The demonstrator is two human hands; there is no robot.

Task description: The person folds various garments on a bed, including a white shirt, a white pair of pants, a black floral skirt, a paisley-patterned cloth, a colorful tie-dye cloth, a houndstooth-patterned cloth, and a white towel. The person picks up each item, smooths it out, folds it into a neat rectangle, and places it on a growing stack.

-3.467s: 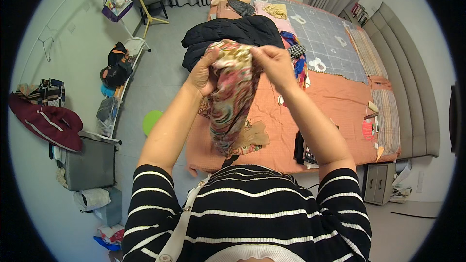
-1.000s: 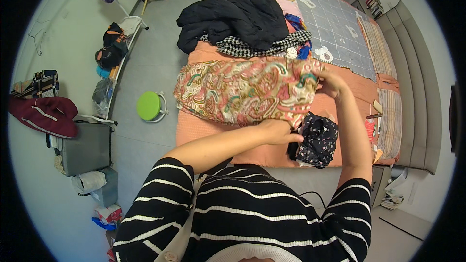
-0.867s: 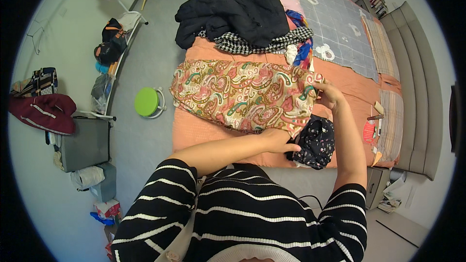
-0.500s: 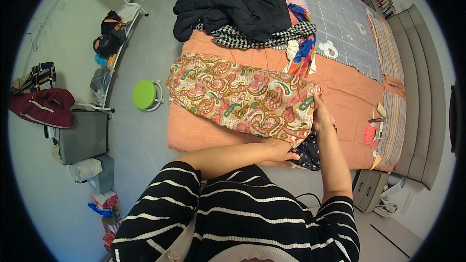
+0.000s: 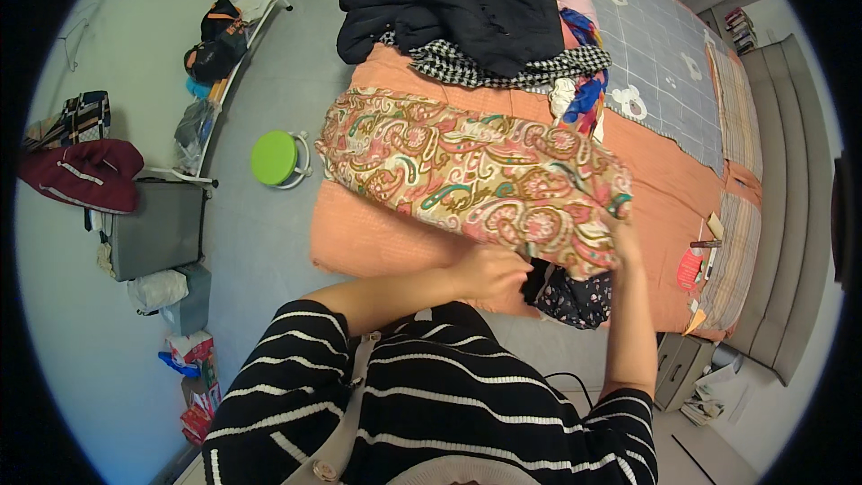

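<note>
Cloth [image 5: 449, 162] spread over bed [image 5: 364, 233], your 12 o'clock. Your left hand [image 5: 492, 271] and right hand [image 5: 625, 244], fingers closed on its 6 and 4 o'clock edges, probably tension it.

Cloth: paisley piece [image 5: 449, 166], one long soft panel.
Pattern: curling teardrops and swirls in pink, red, olive-brown and white, with small teal patches.
Spread: laid out lengthwise, fairly flat through the middle; slight slant, left end farther from the wearer, right end nearer.
Left end: resting on the orange bed cover [image 5: 377, 229], rippled along its edge.
Right end: bunched and somewhat raised, gripped at its side by the right hand [image 5: 626, 241], partly over a dark floral garment [image 5: 575, 299].
Near edge: pinched by the left hand [image 5: 494, 271] toward its right corner.
</note>
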